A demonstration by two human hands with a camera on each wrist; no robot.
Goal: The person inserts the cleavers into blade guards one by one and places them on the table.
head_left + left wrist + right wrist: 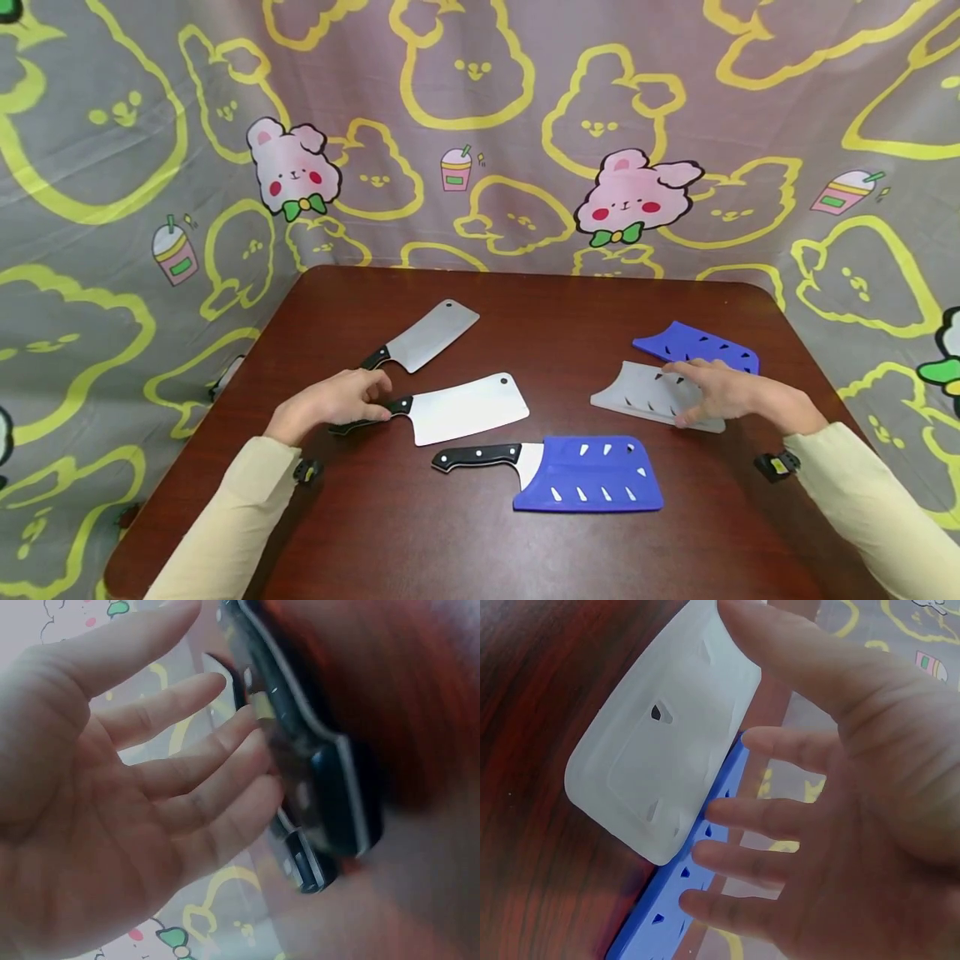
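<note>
My left hand is at the black handle of the middle cleaver, whose bare blade points right. In the left wrist view its fingers are loosely extended beside the cleaver handle, thumb apart and not wrapped round it. Over on the right side, my right hand hovers at the white blade guard, which has small slots. Seen from the right wrist, the fingers are spread, the thumb reaches over the guard's near end, and a blue blade guard lies beneath the white one's edge.
Behind the middle cleaver lies another bare cleaver, tilted up to the right. In front, a third cleaver has its blade inside a blue guard. All lie on a brown table. A patterned cloth hangs behind and at the sides.
</note>
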